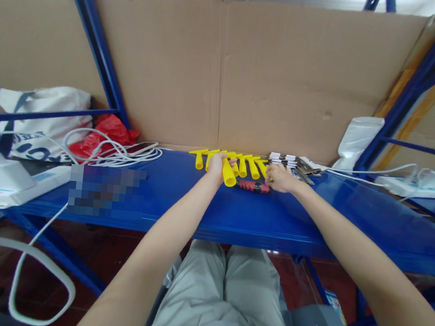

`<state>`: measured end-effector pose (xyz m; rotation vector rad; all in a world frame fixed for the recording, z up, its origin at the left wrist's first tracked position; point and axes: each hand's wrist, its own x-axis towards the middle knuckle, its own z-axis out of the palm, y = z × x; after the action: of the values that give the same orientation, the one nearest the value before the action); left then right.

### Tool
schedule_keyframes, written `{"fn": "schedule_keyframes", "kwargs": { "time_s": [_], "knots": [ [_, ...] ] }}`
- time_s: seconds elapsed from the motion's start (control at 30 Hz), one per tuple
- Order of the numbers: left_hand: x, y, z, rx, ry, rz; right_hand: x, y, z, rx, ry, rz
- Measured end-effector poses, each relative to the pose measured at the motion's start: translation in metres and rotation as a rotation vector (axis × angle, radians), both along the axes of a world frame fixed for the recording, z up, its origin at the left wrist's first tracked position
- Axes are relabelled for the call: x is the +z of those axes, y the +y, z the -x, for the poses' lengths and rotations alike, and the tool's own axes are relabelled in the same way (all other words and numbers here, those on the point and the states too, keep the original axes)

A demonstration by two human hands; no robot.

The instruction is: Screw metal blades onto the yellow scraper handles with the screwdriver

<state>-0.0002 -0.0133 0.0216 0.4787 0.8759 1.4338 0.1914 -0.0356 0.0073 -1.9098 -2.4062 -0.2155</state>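
My left hand (217,167) is wrapped round a yellow T-shaped plastic scraper handle (228,175), its round open end pointing towards me. Several more yellow T-shaped handles (243,167) lie in a row behind it on the blue table (183,200). A red and black screwdriver handle (252,187) rests just in front of the row, between my hands. My right hand (280,178) is closed beside the rightmost yellow piece, by the end of the red and black handle. Its fingertips are bunched, and whatever they hold is too small to name.
Black-and-white packs (282,159) and thin flat metal pieces (309,168) lie behind my right hand. White cables (126,157), a red plastic bag (108,132) and a power strip (31,183) are at left. A cardboard wall (279,82) closes the back; blue posts stand both sides.
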Motion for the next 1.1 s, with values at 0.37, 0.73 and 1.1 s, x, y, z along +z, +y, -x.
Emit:
{"fn": "schedule_keyframes", "kwargs": {
  "time_s": [0.37,0.73,1.1],
  "knots": [
    [-0.004,0.005,0.0,-0.045,0.072,-0.018,0.006,0.015,-0.046,0.062,0.439,0.068],
    [-0.003,0.004,0.0,-0.075,0.062,-0.002,-0.005,0.013,-0.027,-0.002,0.336,0.179],
    [-0.001,-0.001,-0.005,-0.177,0.146,-0.02,-0.005,0.03,-0.078,-0.128,0.344,0.072]
  ]
}}
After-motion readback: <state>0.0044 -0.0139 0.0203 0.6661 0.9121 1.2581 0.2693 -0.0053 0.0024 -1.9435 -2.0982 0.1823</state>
